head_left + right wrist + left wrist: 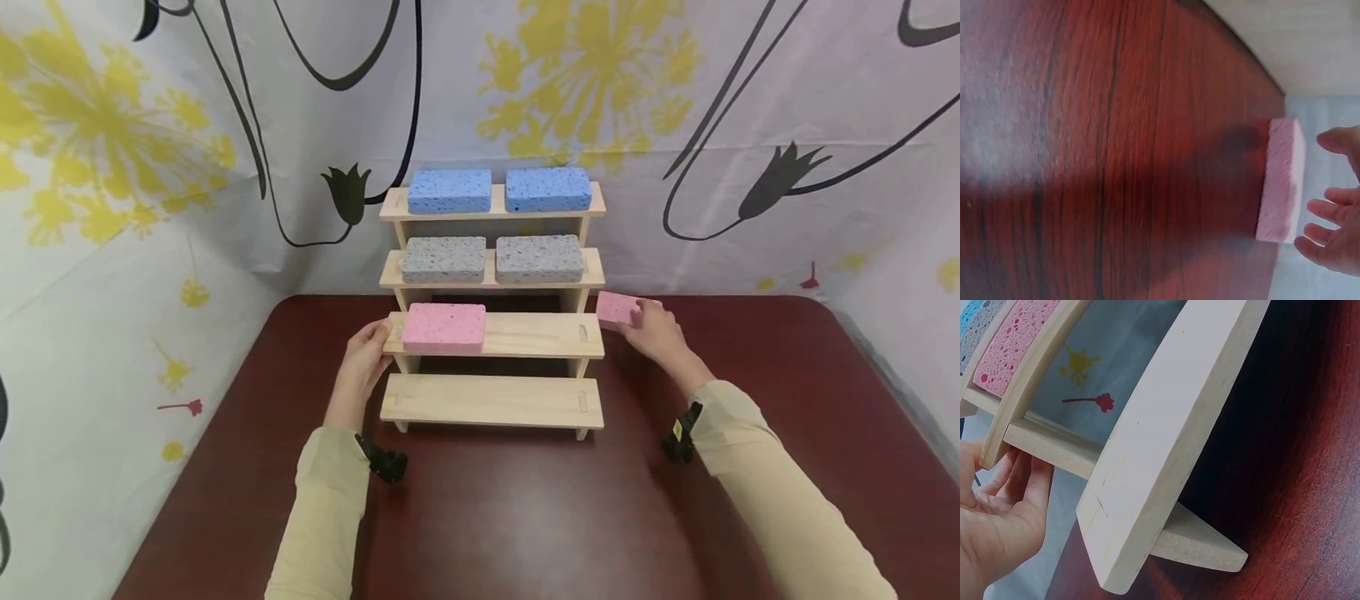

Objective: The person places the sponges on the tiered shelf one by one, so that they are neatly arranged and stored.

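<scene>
My left hand (363, 354) grips the left end of the second-lowest tier of a wooden stepped shelf (491, 400), its fingers under the board in the left wrist view. A pink sponge (444, 327) lies on that tier's left half. Right of the shelf, near the table's back edge, is another pink sponge (617, 309). My right hand (654, 331) is over this sponge's right side; the right wrist view shows the fingers spread, with the thumb (1334, 140) apart from the sponge (1282, 181).
Two grey sponges (444, 260) sit on the tier above, and two blue sponges (450, 192) on the top tier. The dark red-brown table (525, 517) runs back to a patterned cloth (450, 100). Dark wrist cameras (384, 460) are strapped to both wrists.
</scene>
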Demonstrator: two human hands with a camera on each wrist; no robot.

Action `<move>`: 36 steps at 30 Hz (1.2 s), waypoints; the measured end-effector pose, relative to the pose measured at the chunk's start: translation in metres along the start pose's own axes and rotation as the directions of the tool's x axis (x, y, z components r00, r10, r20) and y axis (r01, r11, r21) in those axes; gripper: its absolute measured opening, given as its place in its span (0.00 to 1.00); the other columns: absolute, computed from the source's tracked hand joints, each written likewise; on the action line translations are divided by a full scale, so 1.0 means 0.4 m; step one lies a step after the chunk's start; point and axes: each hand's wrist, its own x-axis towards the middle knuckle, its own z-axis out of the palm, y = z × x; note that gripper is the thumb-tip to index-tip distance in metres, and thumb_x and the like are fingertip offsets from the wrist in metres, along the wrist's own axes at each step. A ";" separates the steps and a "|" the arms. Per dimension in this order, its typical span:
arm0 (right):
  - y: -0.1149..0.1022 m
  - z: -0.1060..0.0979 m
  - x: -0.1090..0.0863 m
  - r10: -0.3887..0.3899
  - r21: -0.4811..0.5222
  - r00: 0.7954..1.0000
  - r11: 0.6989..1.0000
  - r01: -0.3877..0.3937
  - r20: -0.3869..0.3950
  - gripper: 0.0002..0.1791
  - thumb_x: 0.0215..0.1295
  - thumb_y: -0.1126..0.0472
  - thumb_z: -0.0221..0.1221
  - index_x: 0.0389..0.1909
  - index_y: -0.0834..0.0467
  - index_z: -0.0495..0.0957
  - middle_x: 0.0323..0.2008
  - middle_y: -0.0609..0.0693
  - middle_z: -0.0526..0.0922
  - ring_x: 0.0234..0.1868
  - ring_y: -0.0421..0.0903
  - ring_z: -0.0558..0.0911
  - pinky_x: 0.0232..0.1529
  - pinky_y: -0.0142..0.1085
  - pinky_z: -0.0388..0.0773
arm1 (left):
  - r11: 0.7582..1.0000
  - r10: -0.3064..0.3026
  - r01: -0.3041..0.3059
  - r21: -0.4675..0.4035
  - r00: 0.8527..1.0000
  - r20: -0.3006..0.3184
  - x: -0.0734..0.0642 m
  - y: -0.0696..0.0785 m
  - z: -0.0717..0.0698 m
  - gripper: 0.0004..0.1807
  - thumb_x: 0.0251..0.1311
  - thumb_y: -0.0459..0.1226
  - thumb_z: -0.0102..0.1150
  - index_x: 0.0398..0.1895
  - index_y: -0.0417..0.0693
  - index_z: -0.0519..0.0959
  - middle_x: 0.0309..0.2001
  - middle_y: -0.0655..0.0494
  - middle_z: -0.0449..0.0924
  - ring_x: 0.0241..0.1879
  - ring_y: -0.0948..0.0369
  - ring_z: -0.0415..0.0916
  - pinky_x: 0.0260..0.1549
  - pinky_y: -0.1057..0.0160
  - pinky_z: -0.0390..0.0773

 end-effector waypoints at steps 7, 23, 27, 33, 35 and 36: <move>0.031 0.014 0.042 -0.036 -0.122 0.994 0.991 0.048 0.100 0.40 0.59 0.51 0.54 0.61 0.74 0.53 0.60 0.73 0.58 0.58 0.70 0.58 0.55 0.65 0.61 | 0.999 0.006 -0.007 -0.037 1.000 -0.017 0.001 0.003 0.005 0.25 0.69 0.42 0.39 0.67 0.43 0.58 0.64 0.44 0.62 0.60 0.57 0.64 0.64 0.60 0.64; 0.068 0.031 0.067 -0.075 -0.255 0.966 0.957 0.139 0.247 0.42 0.67 0.51 0.46 0.67 0.74 0.37 0.67 0.75 0.37 0.66 0.72 0.39 0.62 0.67 0.46 | 1.000 0.000 -0.001 -0.031 1.000 -0.031 0.004 -0.001 0.004 0.24 0.69 0.44 0.41 0.65 0.45 0.62 0.62 0.46 0.65 0.58 0.57 0.65 0.63 0.59 0.65; 0.071 0.020 0.054 -0.086 -0.326 0.971 0.932 0.156 0.222 0.37 0.67 0.55 0.47 0.67 0.73 0.43 0.66 0.73 0.45 0.65 0.71 0.48 0.59 0.66 0.54 | 0.999 -0.002 0.002 -0.033 1.000 -0.023 0.002 -0.001 0.007 0.24 0.69 0.44 0.41 0.65 0.45 0.61 0.62 0.45 0.65 0.59 0.57 0.65 0.63 0.59 0.64; 0.062 -0.002 0.037 -0.090 -0.350 0.972 0.922 0.164 0.218 0.40 0.59 0.57 0.56 0.64 0.74 0.50 0.60 0.74 0.55 0.58 0.73 0.56 0.55 0.65 0.62 | 1.000 0.002 -0.003 -0.030 1.000 -0.011 -0.001 0.002 0.001 0.26 0.69 0.44 0.41 0.66 0.45 0.60 0.64 0.45 0.63 0.62 0.56 0.63 0.64 0.58 0.63; 0.058 -0.009 0.029 -0.080 -0.335 0.969 0.929 0.158 0.234 0.43 0.56 0.56 0.59 0.65 0.74 0.50 0.58 0.76 0.56 0.55 0.73 0.57 0.52 0.63 0.65 | 1.000 0.004 -0.004 -0.022 1.000 -0.010 -0.003 0.002 -0.002 0.26 0.69 0.45 0.41 0.67 0.45 0.59 0.65 0.45 0.62 0.63 0.56 0.63 0.65 0.58 0.62; 0.058 -0.012 0.025 -0.077 -0.328 0.967 0.932 0.157 0.243 0.45 0.54 0.55 0.61 0.65 0.73 0.50 0.57 0.76 0.57 0.54 0.72 0.58 0.50 0.63 0.67 | 1.000 0.004 -0.004 -0.017 1.000 -0.009 -0.004 0.002 -0.003 0.26 0.69 0.45 0.41 0.67 0.46 0.59 0.65 0.45 0.62 0.63 0.56 0.62 0.65 0.59 0.62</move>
